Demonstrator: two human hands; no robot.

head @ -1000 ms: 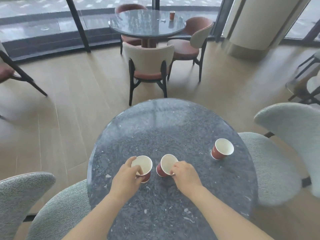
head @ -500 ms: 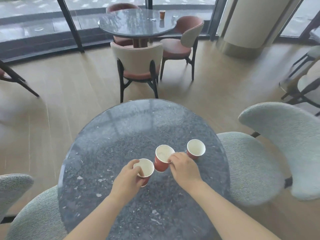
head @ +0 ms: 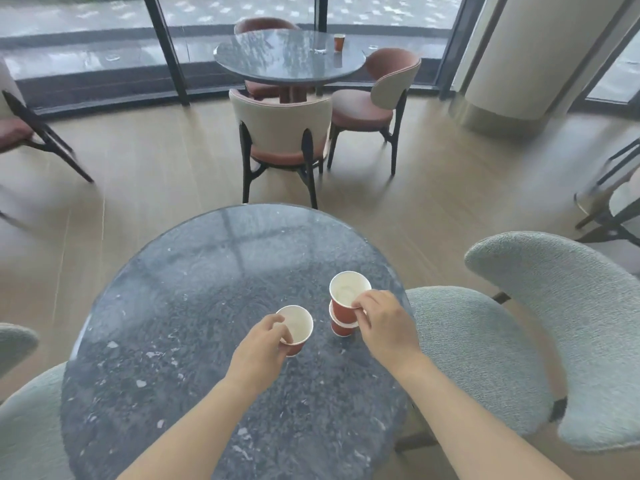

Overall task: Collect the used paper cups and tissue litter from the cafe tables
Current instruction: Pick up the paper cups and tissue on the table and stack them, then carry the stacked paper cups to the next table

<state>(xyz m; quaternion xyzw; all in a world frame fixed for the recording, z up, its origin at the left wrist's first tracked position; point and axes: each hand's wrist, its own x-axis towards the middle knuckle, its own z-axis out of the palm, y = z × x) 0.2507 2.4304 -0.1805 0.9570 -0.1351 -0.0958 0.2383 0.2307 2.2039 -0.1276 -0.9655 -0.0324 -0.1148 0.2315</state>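
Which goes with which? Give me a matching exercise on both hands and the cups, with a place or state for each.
1 left hand
2 right hand
3 bottom cup
4 far cup

A stands on the far table
B grips the lone cup
C sits under the top cup on the near table
D holds the top cup

Pairs: 1-B, 2-D, 3-C, 4-A

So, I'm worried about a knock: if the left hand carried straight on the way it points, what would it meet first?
Probably the nested cups held by the right hand. The left hand, gripping its own cup, points forward-right towards them, though it might pass just left.
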